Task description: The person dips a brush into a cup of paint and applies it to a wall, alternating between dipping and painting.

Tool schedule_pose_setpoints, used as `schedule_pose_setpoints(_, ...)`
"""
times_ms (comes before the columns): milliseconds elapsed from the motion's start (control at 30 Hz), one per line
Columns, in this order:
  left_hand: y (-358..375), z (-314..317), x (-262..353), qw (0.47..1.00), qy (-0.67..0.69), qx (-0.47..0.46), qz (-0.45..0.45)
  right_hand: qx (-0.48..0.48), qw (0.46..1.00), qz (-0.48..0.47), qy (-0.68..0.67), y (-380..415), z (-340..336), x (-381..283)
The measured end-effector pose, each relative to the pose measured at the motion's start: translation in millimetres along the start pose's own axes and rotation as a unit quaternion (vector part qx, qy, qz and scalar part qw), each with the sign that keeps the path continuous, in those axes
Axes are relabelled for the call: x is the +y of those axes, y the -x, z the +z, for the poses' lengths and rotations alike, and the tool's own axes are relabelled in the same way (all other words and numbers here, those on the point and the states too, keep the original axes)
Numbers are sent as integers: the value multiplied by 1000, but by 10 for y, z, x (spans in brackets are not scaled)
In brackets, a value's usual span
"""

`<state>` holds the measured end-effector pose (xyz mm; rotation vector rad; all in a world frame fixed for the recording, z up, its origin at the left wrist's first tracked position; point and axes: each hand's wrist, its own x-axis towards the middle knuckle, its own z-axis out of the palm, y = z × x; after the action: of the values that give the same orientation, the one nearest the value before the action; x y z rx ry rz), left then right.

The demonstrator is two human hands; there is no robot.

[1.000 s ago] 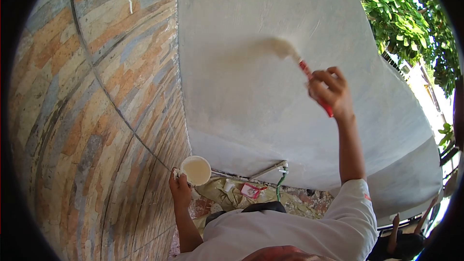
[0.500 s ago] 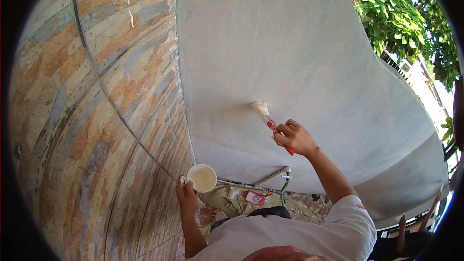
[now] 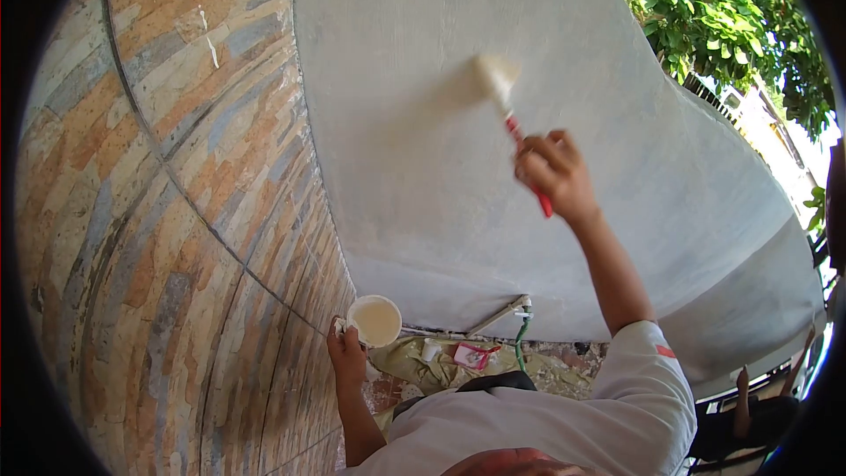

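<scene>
My right hand (image 3: 555,174) is closed round the red handle of a paintbrush (image 3: 509,110), raised in front of the smooth grey wall (image 3: 414,176). The brush's pale bristles point up and left, slightly blurred, right at the wall's surface. Low on the left, my left hand (image 3: 346,351) grips a white paint cup (image 3: 375,321) by its side, with a bit of whitish material under the fingers. Cream-coloured liquid shows inside the cup, whose mouth faces up.
A stone-tiled wall (image 3: 185,238) meets the grey wall at the left. Below are a pipe with a tap (image 3: 523,303), a green hose (image 3: 519,344), a drop cloth (image 3: 414,363) and a pink-and-white item (image 3: 476,355). Another person (image 3: 749,419) is at lower right; leaves (image 3: 696,9) hang at upper right.
My right hand and the paintbrush have moved up along the grey wall, the arm stretching further. My left hand still holds the cup in nearly the same place. The view has shifted slightly.
</scene>
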<state>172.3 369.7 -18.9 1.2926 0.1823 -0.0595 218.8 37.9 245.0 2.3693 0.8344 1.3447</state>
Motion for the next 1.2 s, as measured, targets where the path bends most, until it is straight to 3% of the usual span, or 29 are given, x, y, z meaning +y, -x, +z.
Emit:
schedule_pose_setpoints(133, 83, 101, 64, 998, 17, 63, -18, -158, 970, -41, -178, 670, 822, -707)
schedule_pose_setpoints(233, 78, 1, 30, 1000, -3, 17, 1, -184, 962, -58, -195, 637, 872, -787)
schedule_pose_setpoints(333, 100, -70, 52, 1000, -15, 12, 8, -116, 976, -37, -178, 273, 539, -407)
schedule_pose_setpoints(467, 137, -69, 103, 999, -14, 29, -20, 48, 998, -8, -32, -320, -179, 151)
schedule_pose_setpoints(533, 129, -74, 51, 999, -10, 42, 1, 147, 988, 20, 31, -406, -260, 252)
schedule_pose_setpoints(600, 141, -79, 12, 999, -5, 48, 3, 172, 983, 51, 41, -345, -188, 193)
schedule_pose_setpoints(667, 158, -82, 1, 998, 3, 55, 8, 131, 989, 67, 13, -114, 45, 13)
schedule_pose_setpoints(767, 173, -51, -16, 998, -21, 56, -9, 29, 981, 96, -164, 458, 551, -496)
schedule_pose_setpoints(833, 185, -33, -52, 993, -21, 112, -21, -18, 971, 119, -204, 771, 814, -817)
schedule_pose_setpoints(933, 160, -87, 32, 998, -40, 48, -2, -80, 964, 99, -236, 804, 800, -891)
schedule_pose_setpoints(1000, 105, -166, 2, 999, -38, 24, -1, -45, 960, 105, -256, 611, 612, -625)
schedule_pose_setpoints(1100, 86, -169, 15, 1000, -24, 6, -1, 49, 978, 120, -163, 135, 107, -46)
schedule_pose_setpoints(1200, 81, -147, 16, 999, -18, 26, 3, 226, 971, 74, -10, -263, -338, 535)
